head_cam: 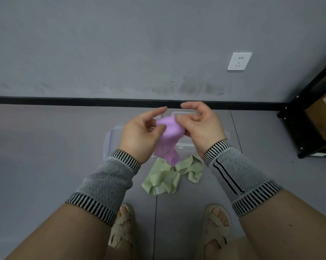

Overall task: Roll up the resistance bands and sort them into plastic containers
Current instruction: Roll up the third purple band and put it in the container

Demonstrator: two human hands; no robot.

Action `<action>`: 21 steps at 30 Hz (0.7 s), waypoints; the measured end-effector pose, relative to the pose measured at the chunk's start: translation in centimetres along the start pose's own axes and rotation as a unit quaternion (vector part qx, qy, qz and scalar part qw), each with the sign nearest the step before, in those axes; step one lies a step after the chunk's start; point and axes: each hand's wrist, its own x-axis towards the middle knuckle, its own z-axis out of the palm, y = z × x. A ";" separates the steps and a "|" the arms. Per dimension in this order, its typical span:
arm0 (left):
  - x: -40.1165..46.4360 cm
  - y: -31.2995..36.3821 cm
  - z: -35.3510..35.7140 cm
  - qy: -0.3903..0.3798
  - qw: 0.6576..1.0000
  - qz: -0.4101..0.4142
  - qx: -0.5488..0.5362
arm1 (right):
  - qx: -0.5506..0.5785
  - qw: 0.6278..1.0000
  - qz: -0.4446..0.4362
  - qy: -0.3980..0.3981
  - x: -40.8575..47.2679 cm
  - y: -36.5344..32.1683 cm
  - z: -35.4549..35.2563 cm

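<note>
Feet: two woven sandals (123, 225) planted on the grey floor (45, 156), nearest of all to whoever stands watching.
Green band: a pale green resistance band (163, 180) lies loose and crumpled on the floor just beyond the toes, not yet rolled, its ribbon trailing off toward the right.
Left hand: the left hand (141, 132) is held above the floor, thumb and curled fingers pinching the left end of the purple band (168, 136).
Right hand: the right hand (201, 126) pinches the upper right end of the same band, fingertips bent in over it.
Grip: both hands are clamped on the purple band, none of it resting on the floor.
Key relation: the band sits between the two hands, its rolled part running left to right and a loose tail hanging down toward the green band; neither hand is clearly nearer, so I judge the next turn of the roll needs both.
Containers: clear plastic containers (113, 141) stand on the floor directly under and beyond the hands, largely hidden by them; I cannot tell what they hold.
Far edge: a black skirting strip (64, 100) where floor meets wall, a white socket (239, 61) above, a black shelf frame (308, 113) in the right corner.
</note>
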 end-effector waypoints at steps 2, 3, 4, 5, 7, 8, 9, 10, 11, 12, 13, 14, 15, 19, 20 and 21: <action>0.1 0.2 -0.3 0.023 0.999 -0.007 -0.032 | -0.006 1.000 0.000 -0.026 -0.2 0.2 0.0; 0.2 0.2 -0.4 0.018 0.999 -0.008 -0.044 | -0.013 1.000 -0.004 -0.028 -0.2 0.2 0.0; 0.2 0.3 -0.4 0.005 0.999 -0.005 -0.047 | -0.015 1.000 -0.007 -0.018 -0.1 0.1 0.0; 0.1 0.3 -0.4 -0.015 0.999 0.001 -0.040 | -0.008 1.000 -0.009 -0.001 0.0 0.0 0.0; 0.0 0.5 -0.3 -0.037 0.999 0.009 -0.018 | 0.013 1.000 -0.005 0.022 0.2 -0.2 -0.1; 0.1 0.5 -0.3 -0.027 0.999 0.006 -0.016 | 0.017 1.000 -0.002 0.016 0.2 -0.3 -0.1; 0.2 0.4 -0.5 -0.009 1.000 -0.002 -0.022 | 0.015 1.000 0.003 -0.001 0.1 -0.3 0.0; 0.3 0.3 -0.6 0.007 0.999 -0.014 -0.036 | 0.006 1.000 0.008 -0.023 0.0 -0.2 0.1; 0.3 0.3 -0.8 0.014 0.998 -0.024 -0.050 | -0.008 0.999 0.010 -0.039 -0.2 -0.2 0.2; 0.3 0.3 -0.9 0.010 0.998 -0.030 -0.057 | -0.019 0.999 0.008 -0.043 -0.3 -0.2 0.3; 0.3 0.3 -0.9 -0.003 0.998 -0.029 -0.052 | -0.024 0.999 0.006 -0.034 -0.3 -0.2 0.3; 0.2 0.3 -0.8 -0.019 0.999 -0.025 -0.038 | -0.023 1.000 0.004 -0.018 -0.2 -0.2 0.3; 0.2 0.2 -0.7 -0.028 0.999 -0.019 -0.020 | -0.019 1.000 0.004 -0.002 -0.1 -0.3 0.2; 0.5 0.0 -0.8 0.007 0.999 -0.032 -0.036 | 0.003 0.999 0.026 -0.029 0.1 -0.3 0.1; 0.5 0.0 -1.0 0.014 0.997 -0.041 -0.057 | 0.001 0.999 0.029 -0.042 -0.1 -0.3 0.2; 0.6 0.1 -1.1 0.013 0.996 -0.046 -0.069 | -0.007 0.999 0.025 -0.044 -0.2 -0.2 0.3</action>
